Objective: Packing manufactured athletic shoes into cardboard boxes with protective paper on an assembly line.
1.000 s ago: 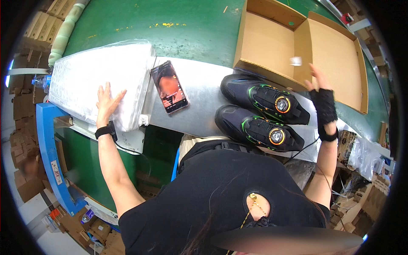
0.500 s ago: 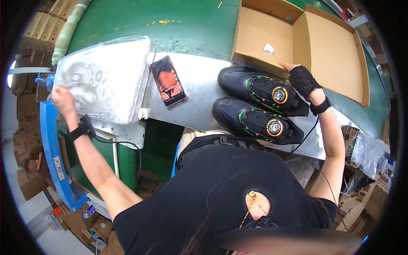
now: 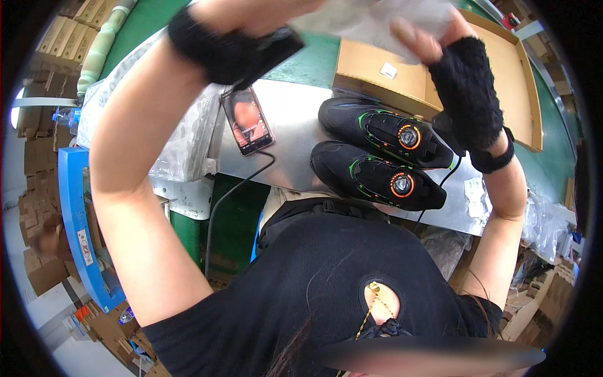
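Note:
A thin translucent plastic bag or sheet (image 3: 367,28) is raised over the box, stretching between my two hands and blurred by motion. My right hand (image 3: 452,56), in a black fingerless glove, pinches it between thumb and fingers. At the upper edge, my left hand (image 3: 257,16) lies against the other end; its fingers are cut off and smeared. A black strap circles each wrist. Below, two black cycling shoes (image 3: 377,132) with green trim and orange-ringed dials lie side by side on the metal tabletop. Behind them stands an open brown cardboard box (image 3: 402,85).
A small white packet (image 3: 388,70) lies in the box. A lit phone (image 3: 246,122) rests left of the shoes, beside a stack of clear plastic bags (image 3: 182,147) partly hidden by my left arm. A blue frame (image 3: 81,232) stands further left. Dark cables hang from my wrists.
My left hand has swung from the bag stack up and right, across the table. My right hand has left the box edge and risen, now gripping the plastic. The box shifted slightly.

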Tool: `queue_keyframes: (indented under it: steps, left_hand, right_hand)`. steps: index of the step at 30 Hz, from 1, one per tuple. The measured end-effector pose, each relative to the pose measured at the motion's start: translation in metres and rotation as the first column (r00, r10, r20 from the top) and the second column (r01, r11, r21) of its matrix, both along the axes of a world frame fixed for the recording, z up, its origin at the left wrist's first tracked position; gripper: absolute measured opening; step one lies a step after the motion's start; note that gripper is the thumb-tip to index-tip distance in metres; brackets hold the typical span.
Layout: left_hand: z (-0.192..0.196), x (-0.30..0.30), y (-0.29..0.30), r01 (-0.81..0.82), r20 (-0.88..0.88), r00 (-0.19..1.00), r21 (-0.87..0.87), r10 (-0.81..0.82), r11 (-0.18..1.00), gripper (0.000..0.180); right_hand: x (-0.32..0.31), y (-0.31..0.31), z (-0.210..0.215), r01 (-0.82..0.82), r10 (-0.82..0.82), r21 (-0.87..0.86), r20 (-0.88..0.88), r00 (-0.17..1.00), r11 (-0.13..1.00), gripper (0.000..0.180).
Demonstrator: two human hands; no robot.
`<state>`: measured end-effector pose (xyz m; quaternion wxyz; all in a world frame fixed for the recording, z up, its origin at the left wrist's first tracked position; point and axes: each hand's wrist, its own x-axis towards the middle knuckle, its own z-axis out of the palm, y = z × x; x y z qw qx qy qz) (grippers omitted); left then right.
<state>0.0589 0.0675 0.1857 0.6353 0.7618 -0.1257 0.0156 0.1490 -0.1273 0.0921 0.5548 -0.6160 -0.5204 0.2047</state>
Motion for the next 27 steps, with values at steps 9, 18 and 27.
queue_keyframes:
  steps: [9,18,27]
  left_hand:
    - [-0.138,0.088,-0.023,-0.738,0.683,0.616,0.675,-0.392,0.014,0.035]
    - [-0.257,0.097,0.040,-0.372,0.326,0.921,0.897,0.213,0.238,0.063]
    - [-0.264,0.073,0.065,-0.583,-0.690,0.516,0.151,0.508,0.798,0.097]
  right_hand:
    - [0.212,-0.175,-0.065,0.834,-0.142,0.312,0.950,-0.278,0.455,0.029]
    - [0.281,-0.411,-0.068,0.884,-0.553,0.043,0.765,-0.328,-0.465,0.036]
    - [0.196,-0.385,-0.078,0.818,-0.268,0.538,0.773,-0.575,-0.201,0.066]
